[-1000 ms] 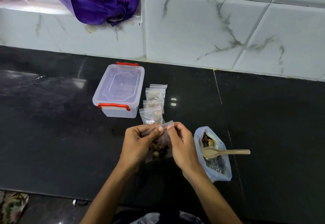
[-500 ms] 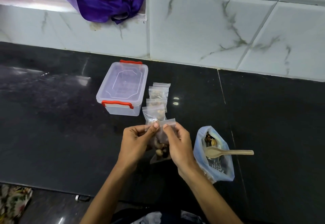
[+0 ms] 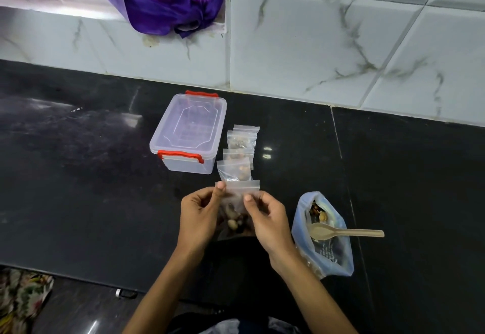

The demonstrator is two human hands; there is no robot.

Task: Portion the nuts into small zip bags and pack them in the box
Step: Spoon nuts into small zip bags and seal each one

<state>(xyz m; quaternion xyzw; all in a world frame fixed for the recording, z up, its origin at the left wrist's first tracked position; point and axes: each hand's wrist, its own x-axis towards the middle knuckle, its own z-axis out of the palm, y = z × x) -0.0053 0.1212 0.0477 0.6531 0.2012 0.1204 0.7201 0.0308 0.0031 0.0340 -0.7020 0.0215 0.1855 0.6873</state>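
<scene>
1. Head view: a small zip bag [image 3: 237,202] holding nuts [image 3: 234,223] hangs upright above the black counter [image 3: 78,189], its seal strip pinched between the left hand [image 3: 199,215] and the right hand [image 3: 270,218].
2. It looks light, limp and slick; the load sags low, so the stiffer zip strip is likely the best hold.
3. Just beyond, three filled bags [image 3: 236,157] lie in a row beside the closed clear box [image 3: 189,134].
4. To the right, a spoon [image 3: 341,232] rests across the supply pouch [image 3: 322,236].
</scene>
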